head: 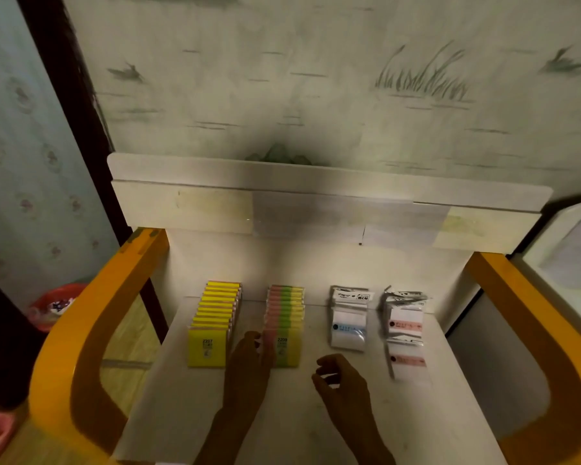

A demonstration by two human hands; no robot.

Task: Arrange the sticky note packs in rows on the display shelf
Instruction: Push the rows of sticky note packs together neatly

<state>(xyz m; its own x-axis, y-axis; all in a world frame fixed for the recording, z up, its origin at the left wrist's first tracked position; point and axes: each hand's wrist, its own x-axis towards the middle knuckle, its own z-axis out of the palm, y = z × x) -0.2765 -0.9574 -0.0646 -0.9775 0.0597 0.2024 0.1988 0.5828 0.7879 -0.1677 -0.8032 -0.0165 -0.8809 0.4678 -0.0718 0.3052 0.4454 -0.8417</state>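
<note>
Four rows of sticky note packs lie on the white display shelf (pixel 316 414). At the left is a yellow row (pixel 212 323), then a pink-green-yellow row (pixel 287 325), a row of clear bags with blue labels (pixel 349 325) and a looser row with pink labels (pixel 405 333). My left hand (pixel 249 367) touches the left edge of the front multicolour pack with its fingertips. My right hand (pixel 339 380) hovers just above the shelf to the right of that row, fingers loosely curled, holding nothing.
Orange curved side rails (pixel 91 330) (pixel 530 333) flank the shelf, and a white back panel (pixel 282 206) rises behind it. A red bin (pixel 56 305) stands on the floor at the left. A white cabinet (pixel 571 250) is at the right.
</note>
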